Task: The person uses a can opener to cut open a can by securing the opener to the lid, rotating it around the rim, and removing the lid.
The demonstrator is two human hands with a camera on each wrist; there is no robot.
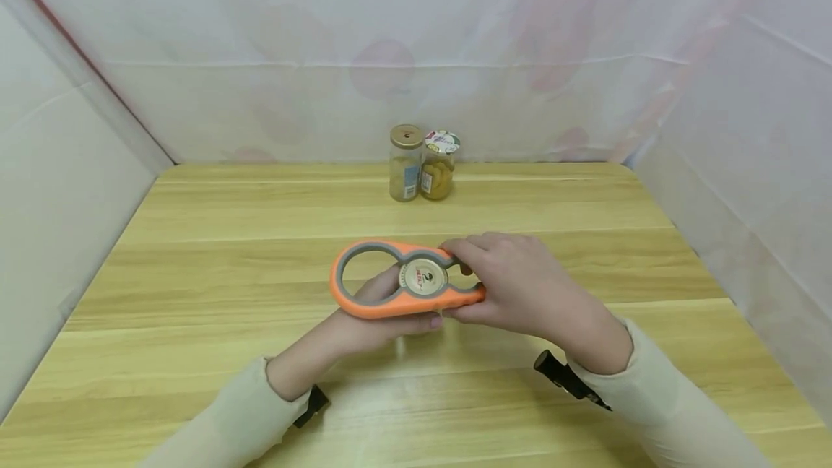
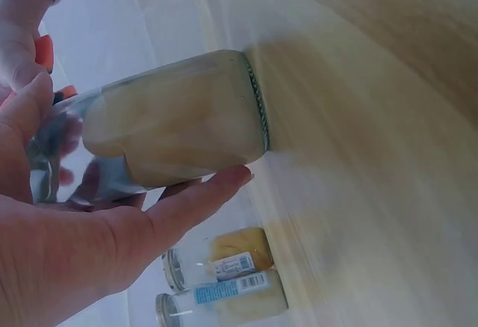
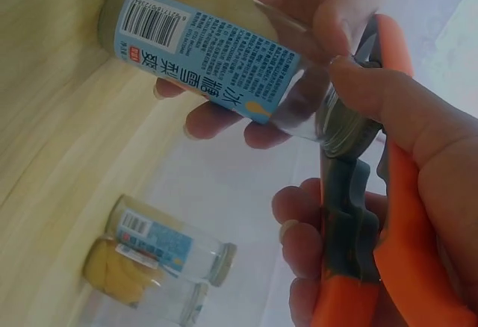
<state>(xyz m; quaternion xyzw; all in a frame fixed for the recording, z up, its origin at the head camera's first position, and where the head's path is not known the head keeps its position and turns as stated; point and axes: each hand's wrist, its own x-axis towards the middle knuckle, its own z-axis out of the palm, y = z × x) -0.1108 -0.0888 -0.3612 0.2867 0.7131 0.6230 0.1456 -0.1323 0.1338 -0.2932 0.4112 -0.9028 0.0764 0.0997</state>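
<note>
My left hand [image 1: 364, 327] grips a glass jar of pale fruit [image 2: 179, 118] around its side, fingers and thumb curled about the upper part. A blue label with a barcode [image 3: 157, 25] shows in the right wrist view. An orange and grey jar opener [image 1: 390, 308] sits around the jar's gold lid [image 1: 422, 277], the lid within its smaller middle ring. With its fingers wrapped around both handles, my right hand [image 1: 520, 287] holds the opener. In the left wrist view the jar's base is near the tabletop.
Two more jars stand side by side at the back of the wooden table [image 1: 227, 266]: a gold-lidded jar of pale fruit [image 1: 404, 168] and a jar of yellow fruit [image 1: 442, 175] with a patterned lid. A pale curtain [image 1: 260, 42] hangs behind, with white panels at the sides.
</note>
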